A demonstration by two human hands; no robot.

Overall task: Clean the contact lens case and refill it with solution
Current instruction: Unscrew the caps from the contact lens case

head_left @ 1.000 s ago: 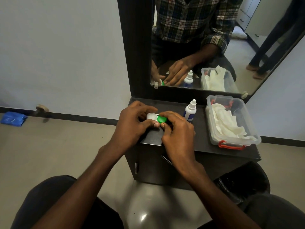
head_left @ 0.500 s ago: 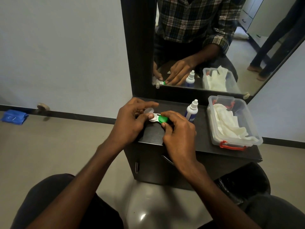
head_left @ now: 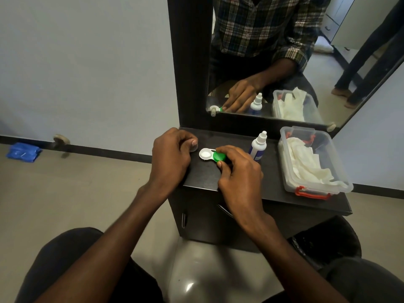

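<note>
Contact lens case (head_left: 210, 155) lies on bench (head_left: 271, 182) at frame centre, long axis left-right. White well open. Right hand (head_left: 239, 171) pinches green cap (head_left: 219, 156). Left hand (head_left: 172, 156), curled, holds white cap (head_left: 193, 147) just left. Solution bottle (head_left: 258, 147) upright, nearer right hand.

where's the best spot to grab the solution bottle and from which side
Grip the solution bottle round its wide white body, below the narrow nozzle, coming from the front right. It stands upright on the counter, with the plastic box to its right and the right hand at the case to its left.
</note>
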